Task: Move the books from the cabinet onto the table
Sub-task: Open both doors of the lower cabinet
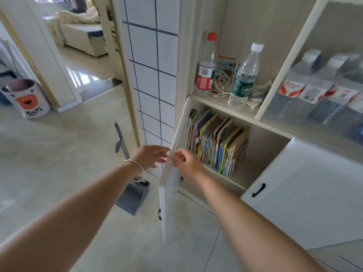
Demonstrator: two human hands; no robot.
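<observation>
1. Two bare hands meet at the top edge of the white cabinet door (169,185), which stands swung wide open, seen nearly edge-on.
2. The left hand (151,157), with a thin silver bangle (135,169) on its wrist, lies on the outer face of the door, fingers spread loosely and holding nothing.
3. The right hand (185,160) is on the inner side, fingers curled at the door's edge; whether they actually pinch it I cannot tell from where I stand.
4. The row of thin, colourful children's books (216,142) stands upright, leaning slightly, on the lower shelf of the cream wooden cabinet (222,104), just beyond the right hand and not touched by it.
5. On the shelf above stand a clear plastic bottle with a red cap and red label (206,73) and a clear bottle with a white cap and green label (244,79), with a tangle of white cable (221,83) between them.
6. A second white door with a black handle (306,191) hangs open to the right.
7. A grey dustpan with a long handle (130,195) stands on the pale tiled floor (59,154) behind the left forearm.
</observation>
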